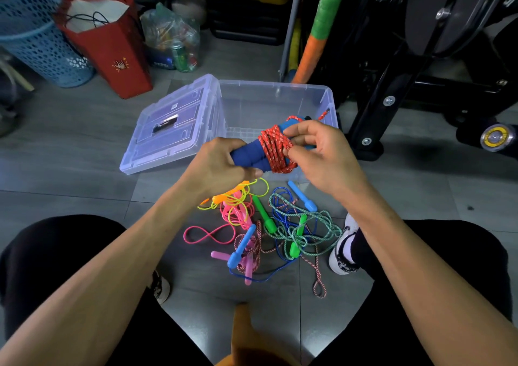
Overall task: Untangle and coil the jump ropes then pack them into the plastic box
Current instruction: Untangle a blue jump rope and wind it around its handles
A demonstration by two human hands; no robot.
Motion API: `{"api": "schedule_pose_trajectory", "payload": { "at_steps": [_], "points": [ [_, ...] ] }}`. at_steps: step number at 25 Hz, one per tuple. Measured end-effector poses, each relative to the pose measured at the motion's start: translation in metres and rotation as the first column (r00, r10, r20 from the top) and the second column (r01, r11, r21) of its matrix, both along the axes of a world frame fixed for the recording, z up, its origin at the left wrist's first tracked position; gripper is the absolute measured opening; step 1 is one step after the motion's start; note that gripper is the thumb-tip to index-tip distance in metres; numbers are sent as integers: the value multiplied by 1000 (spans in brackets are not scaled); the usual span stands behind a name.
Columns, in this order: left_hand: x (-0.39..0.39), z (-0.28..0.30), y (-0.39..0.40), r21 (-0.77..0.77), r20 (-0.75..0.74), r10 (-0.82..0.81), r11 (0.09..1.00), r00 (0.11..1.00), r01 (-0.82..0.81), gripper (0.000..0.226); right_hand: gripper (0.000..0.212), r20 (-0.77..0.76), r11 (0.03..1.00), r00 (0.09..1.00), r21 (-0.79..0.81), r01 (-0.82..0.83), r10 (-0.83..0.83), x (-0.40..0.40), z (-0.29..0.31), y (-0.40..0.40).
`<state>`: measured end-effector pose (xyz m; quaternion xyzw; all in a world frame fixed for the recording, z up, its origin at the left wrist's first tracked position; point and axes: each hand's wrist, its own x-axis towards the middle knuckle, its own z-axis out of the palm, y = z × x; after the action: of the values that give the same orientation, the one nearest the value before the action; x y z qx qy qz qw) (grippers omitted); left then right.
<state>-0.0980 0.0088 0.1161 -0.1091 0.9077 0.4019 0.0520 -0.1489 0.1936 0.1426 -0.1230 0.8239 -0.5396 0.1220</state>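
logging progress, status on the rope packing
Left hand grips blue handles; right hand pinches red rope coil. Plastic box open. Tangled ropes on floor.

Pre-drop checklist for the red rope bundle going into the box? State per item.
1. Red rope wound round the blue handles: ok.
2. Loose end tucked: not ok, sticks out.
3. Left hand grips the handles: ok.
4. Right hand pinches the coil: ok.
5. Plastic box open, lid off beside it: ok.
6. Other ropes untangled: not ok, heaped on the floor.
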Motion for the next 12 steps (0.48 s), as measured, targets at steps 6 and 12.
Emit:
{"api": "schedule_pose_trajectory", "payload": {
  "at_steps": [6, 12],
  "points": [
    [4, -6, 19, -222, -98, 33, 974, 995, -54, 18, 15, -456, 810, 885, 552, 198, 95, 8, -10, -3],
    [1, -10, 22, -250, -56, 39, 967, 998, -52, 17, 11, -349, 721, 918, 684, 113, 187, 10, -22, -6]
  ]
}}
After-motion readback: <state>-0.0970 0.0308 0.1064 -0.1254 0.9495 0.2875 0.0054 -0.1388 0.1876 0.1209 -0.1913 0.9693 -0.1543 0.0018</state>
